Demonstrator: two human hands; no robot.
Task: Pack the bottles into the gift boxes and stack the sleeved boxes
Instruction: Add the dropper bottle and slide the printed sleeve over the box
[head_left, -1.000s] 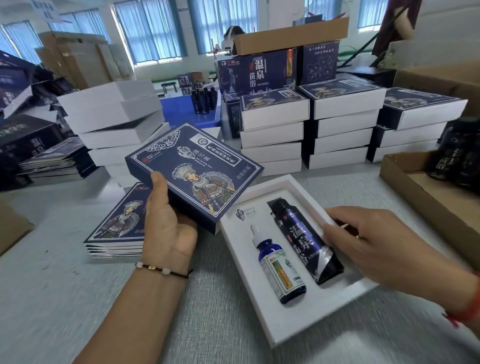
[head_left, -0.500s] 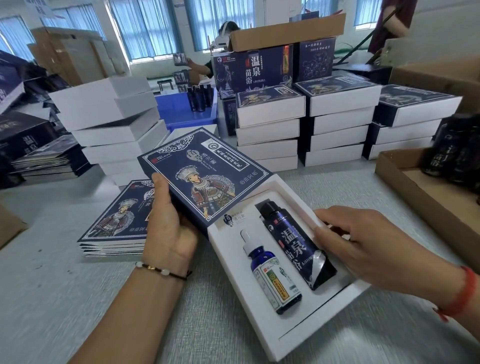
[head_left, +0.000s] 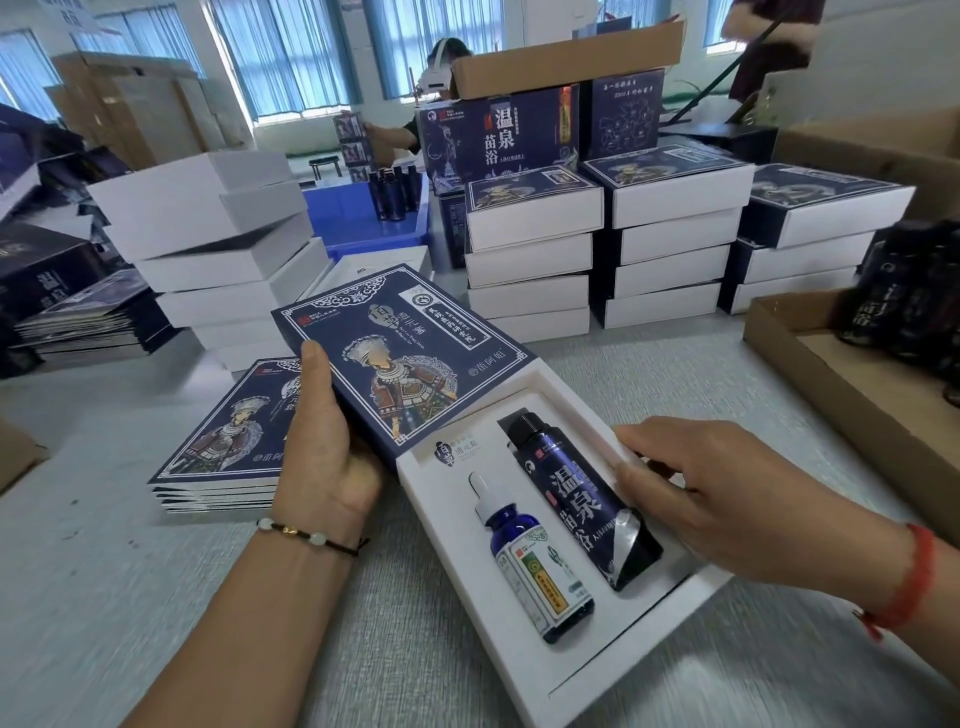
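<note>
A white gift box (head_left: 639, 642) lies open-topped on the grey table. In it lie a blue dropper bottle (head_left: 530, 561) and, to its right, a dark tube (head_left: 576, 499) with white characters. My left hand (head_left: 322, 447) grips a dark blue printed sleeve (head_left: 400, 358), whose near end covers the box's far-left corner. My right hand (head_left: 711, 493) holds the box's right rim, fingertips beside the tube.
A pile of flat sleeves (head_left: 223, 441) lies behind my left hand. Plain white boxes (head_left: 208, 244) are stacked at the back left, sleeved boxes (head_left: 530, 249) in three stacks at the back. A cardboard tray (head_left: 831, 384) with dark bottles (head_left: 909, 306) stands right. A person works behind.
My left hand has brought the sleeve down and right until its end overlaps the box's far corner. My right hand has stayed on the box's right rim.
</note>
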